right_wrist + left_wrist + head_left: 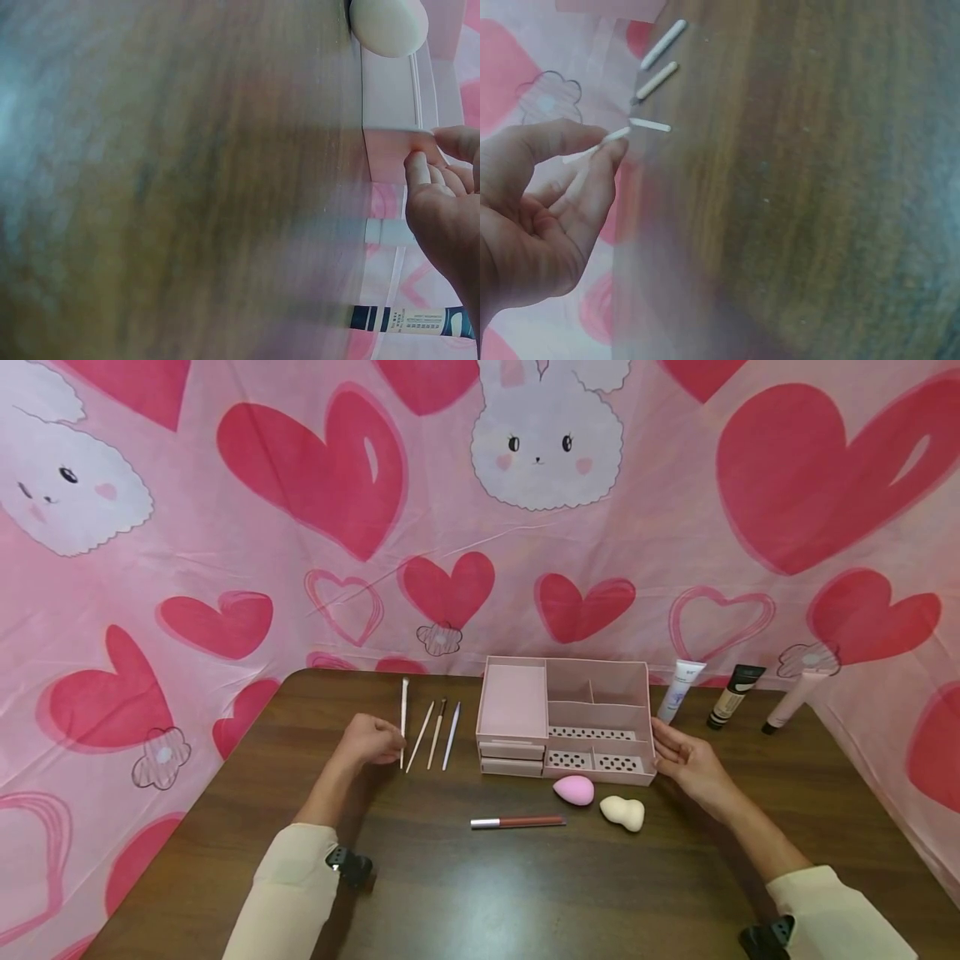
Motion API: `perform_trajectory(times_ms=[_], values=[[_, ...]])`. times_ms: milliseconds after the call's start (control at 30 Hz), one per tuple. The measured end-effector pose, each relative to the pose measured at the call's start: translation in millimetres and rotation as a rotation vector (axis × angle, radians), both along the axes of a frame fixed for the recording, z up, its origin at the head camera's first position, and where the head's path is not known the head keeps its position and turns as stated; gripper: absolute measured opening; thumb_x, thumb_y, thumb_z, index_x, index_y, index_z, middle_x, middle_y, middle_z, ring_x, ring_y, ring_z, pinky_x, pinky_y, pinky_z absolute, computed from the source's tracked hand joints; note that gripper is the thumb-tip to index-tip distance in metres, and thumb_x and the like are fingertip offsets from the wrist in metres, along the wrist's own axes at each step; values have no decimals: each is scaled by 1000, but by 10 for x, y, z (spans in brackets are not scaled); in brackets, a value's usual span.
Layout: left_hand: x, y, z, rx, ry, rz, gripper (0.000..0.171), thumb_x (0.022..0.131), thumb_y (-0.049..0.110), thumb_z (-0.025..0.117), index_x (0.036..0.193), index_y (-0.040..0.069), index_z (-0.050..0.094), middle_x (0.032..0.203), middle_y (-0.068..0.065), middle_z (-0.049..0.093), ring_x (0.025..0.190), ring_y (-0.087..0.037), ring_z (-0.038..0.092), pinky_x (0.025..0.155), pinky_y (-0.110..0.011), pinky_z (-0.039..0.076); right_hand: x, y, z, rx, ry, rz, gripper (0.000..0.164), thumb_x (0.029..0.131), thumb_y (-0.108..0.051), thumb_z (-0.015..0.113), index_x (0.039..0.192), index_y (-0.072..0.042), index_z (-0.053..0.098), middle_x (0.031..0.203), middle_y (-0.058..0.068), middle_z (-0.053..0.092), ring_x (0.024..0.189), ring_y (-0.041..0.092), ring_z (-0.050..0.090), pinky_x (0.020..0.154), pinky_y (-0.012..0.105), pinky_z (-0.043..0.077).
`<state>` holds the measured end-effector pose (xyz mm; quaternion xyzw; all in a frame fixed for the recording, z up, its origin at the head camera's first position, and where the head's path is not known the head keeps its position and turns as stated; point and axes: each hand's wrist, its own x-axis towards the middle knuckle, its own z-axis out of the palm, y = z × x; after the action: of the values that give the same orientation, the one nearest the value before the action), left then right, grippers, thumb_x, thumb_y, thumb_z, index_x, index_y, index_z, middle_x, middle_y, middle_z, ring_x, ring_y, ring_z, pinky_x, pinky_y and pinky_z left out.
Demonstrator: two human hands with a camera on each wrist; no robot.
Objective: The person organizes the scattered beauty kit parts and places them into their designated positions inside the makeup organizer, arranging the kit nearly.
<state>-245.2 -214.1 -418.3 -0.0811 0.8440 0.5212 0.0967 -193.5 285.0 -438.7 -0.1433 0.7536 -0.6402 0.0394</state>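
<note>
"Four sticks (437,734), you counted?"

"Yes: the left hand (371,740) pinched the leftmost; three lay on the counter (420,902), left of one organizer (512,697)."

"The right hand (693,768)?"

"Touched the organizer's right side; I couldn't tell whether it gripped. Two sponges (574,790) lay in front."

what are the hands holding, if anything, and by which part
The left hand pinches the leftmost white stick toward its near end. The right hand touches the pink organizer on its right side; whether it grips cannot be told.
</note>
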Motion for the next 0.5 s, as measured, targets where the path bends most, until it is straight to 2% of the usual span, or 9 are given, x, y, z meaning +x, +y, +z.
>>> perform_trajectory(times_ms=[267, 500], values=[[-2, 71, 108, 49, 4, -17, 31, 89, 0, 67, 114, -19, 66, 97, -27, 77, 61, -6, 67, 67, -30, 63, -3, 4, 1, 32, -18, -12, 68, 94, 14, 51, 152, 20, 17, 153, 44, 15, 114, -21, 48, 90, 3, 46], [-6, 111, 160, 78, -3, -31, 34, 90, 1, 69, 118, -19, 64, 94, -22, 78, 62, -6, 66, 69, -29, 63, -7, 5, 3, 37, -14, -1, 68, 94, 14, 51, 152, 20, 16, 153, 44, 15, 115, -21, 48, 91, 3, 46]])
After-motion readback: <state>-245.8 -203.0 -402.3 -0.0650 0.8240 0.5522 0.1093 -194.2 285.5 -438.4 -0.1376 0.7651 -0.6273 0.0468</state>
